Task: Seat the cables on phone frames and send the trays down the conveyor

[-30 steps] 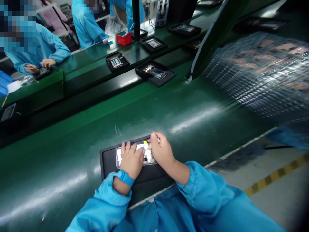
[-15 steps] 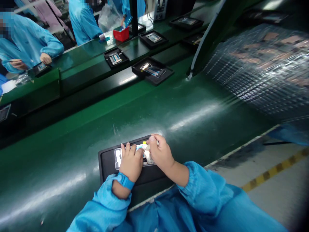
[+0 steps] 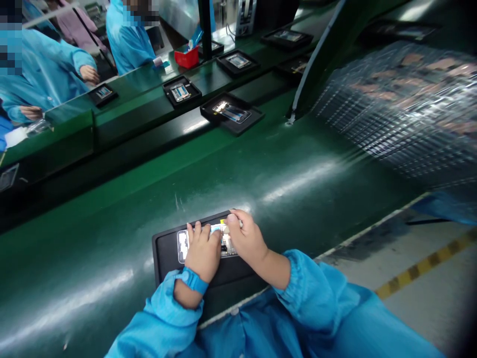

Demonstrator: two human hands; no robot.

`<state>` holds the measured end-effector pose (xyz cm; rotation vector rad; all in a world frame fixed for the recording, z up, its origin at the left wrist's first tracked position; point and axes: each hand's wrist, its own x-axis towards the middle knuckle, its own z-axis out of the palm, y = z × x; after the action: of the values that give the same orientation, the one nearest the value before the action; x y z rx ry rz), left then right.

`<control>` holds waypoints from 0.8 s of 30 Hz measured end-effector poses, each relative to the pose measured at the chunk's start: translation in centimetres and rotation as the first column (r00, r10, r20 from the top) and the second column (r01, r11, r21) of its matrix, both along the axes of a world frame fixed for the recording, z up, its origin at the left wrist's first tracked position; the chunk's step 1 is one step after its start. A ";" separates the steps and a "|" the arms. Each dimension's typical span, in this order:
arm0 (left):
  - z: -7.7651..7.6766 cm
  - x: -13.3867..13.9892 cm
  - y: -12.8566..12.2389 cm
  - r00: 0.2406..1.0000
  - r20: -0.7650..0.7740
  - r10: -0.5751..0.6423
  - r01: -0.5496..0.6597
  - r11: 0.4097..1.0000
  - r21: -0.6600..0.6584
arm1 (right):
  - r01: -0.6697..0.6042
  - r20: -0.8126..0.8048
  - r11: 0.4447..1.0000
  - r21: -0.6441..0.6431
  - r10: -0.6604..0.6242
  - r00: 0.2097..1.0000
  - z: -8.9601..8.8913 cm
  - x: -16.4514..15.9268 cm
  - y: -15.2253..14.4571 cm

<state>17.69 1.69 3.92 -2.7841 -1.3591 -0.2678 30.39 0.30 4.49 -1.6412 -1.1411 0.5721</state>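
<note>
One yellow tab [image 3: 222,222], any print illegible, edges phone frame [image 3: 182,246]; left hand [image 3: 203,252] lies spread across frame, right hand [image 3: 246,239] pinches pale stick [image 3: 241,223].

The person wears a bright blue garment [image 3: 257,328], creased and slightly glossy, with a small pale button [image 3: 234,311] on its front. Its long, loose sleeves [image 3: 328,293] end above bare hands [image 3: 203,252], the right cuff [image 3: 291,271] elastically gathered. A darker blue wristband [image 3: 194,281] with a rounded piece circles the left wrist.
</note>
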 end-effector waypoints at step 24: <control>-0.2 0.0 0.0 1.000 -0.017 0.023 -0.024 0.998 -0.063 | -0.117 0.329 0.986 0.115 0.074 0.941 0.1 -0.3 0.7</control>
<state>17.66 1.68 3.76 -2.8124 -1.4205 -0.2043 30.12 1.02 4.61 -1.6074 -1.4739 0.2828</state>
